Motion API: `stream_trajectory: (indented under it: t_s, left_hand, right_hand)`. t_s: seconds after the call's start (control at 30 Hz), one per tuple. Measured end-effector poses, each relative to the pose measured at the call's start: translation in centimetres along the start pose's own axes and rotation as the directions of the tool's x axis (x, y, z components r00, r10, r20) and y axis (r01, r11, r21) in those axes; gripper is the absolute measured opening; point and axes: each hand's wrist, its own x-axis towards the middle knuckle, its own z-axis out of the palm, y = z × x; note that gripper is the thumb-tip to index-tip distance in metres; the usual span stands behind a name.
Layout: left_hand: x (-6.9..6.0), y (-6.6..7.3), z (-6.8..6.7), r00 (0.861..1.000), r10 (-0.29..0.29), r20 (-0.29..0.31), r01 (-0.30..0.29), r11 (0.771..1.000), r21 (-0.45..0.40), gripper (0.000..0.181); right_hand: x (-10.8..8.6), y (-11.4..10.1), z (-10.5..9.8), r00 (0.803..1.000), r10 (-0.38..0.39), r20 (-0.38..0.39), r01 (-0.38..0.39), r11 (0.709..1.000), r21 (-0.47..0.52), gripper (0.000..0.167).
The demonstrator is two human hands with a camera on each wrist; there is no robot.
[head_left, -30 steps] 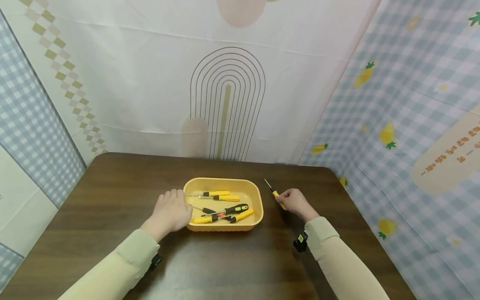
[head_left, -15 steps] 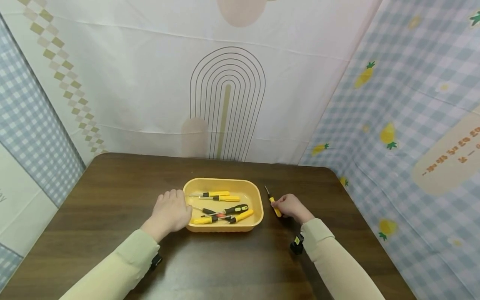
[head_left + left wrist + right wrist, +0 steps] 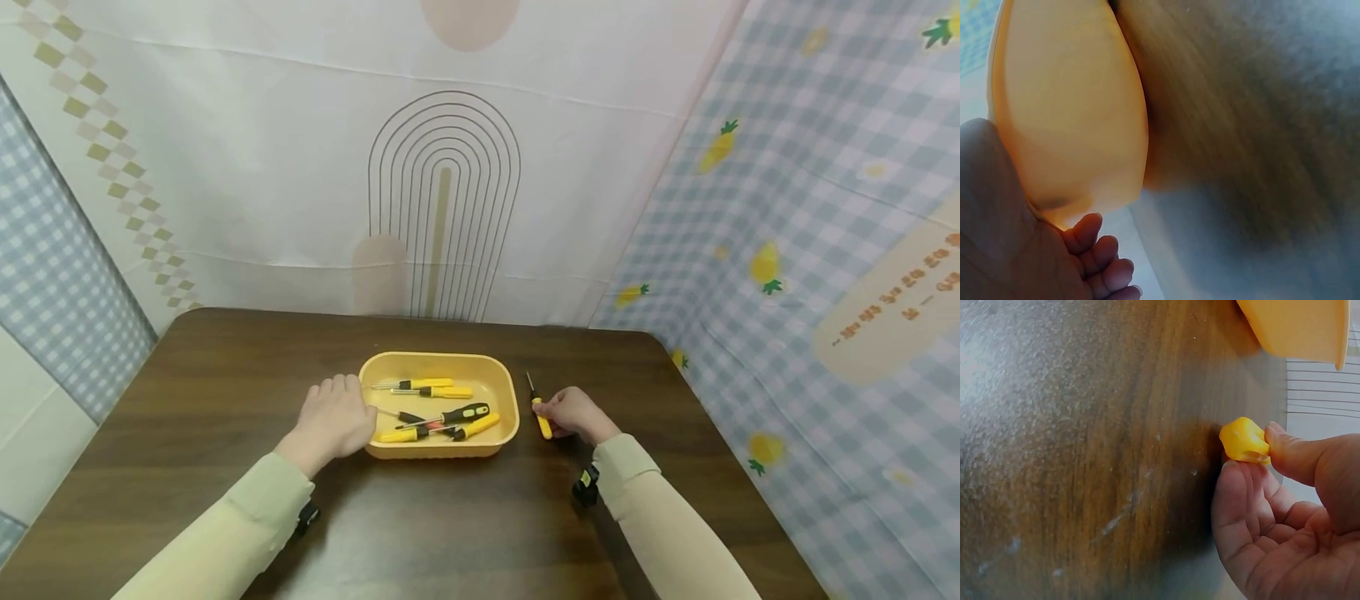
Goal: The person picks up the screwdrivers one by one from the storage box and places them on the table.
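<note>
A shallow yellow plastic basket (image 3: 438,451) stands on the dark table, with several screwdrivers inside, among them a black-handled screwdriver (image 3: 467,413) and a yellow-handled screwdriver (image 3: 450,392). My left hand (image 3: 332,417) grips the basket's left end; in the left wrist view its thumb lies along the rim and its fingers (image 3: 1104,250) curl by the outer wall. To the right of the basket, my right hand (image 3: 573,412) pinches the handle of another screwdriver (image 3: 543,427) between thumb and fingers. That shaft points away toward the back of the table. From the right wrist, mostly the handle's butt (image 3: 1242,439) shows.
The brown wooden table (image 3: 420,533) reaches back to a white patterned cloth (image 3: 300,167). A blue checked cloth (image 3: 810,192) hangs along the right side. Small black cameras sit under both wrists.
My right hand has moved a little left toward the basket with the screwdriver, which now stands closer to straight up and down in the head view. My left hand stays on the basket.
</note>
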Motion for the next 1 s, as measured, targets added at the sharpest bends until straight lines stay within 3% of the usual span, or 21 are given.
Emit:
stream_trajectory:
  t_s: [0.3,0.63,1.0]
  left_hand:
    - [0.35,-0.37,-0.24,0.997,-0.009,0.074,0.013,0.999,-0.049,0.038]
    - [0.24,0.21,-0.19,0.998,-0.025,0.059,0.026,0.999,-0.019,0.036]
    - [0.55,0.06,-0.15,0.998,-0.026,0.051,0.027,0.999,-0.018,0.037]
  right_hand:
    - [0.02,-0.14,0.00,0.999,0.014,-0.035,-0.014,1.000,-0.004,0.034]
    - [0.56,0.22,-0.31,0.999,0.050,-0.018,-0.047,0.987,0.153,0.027]
    - [0.31,0.04,-0.31,0.999,0.026,-0.019,-0.023,0.991,0.129,0.029]
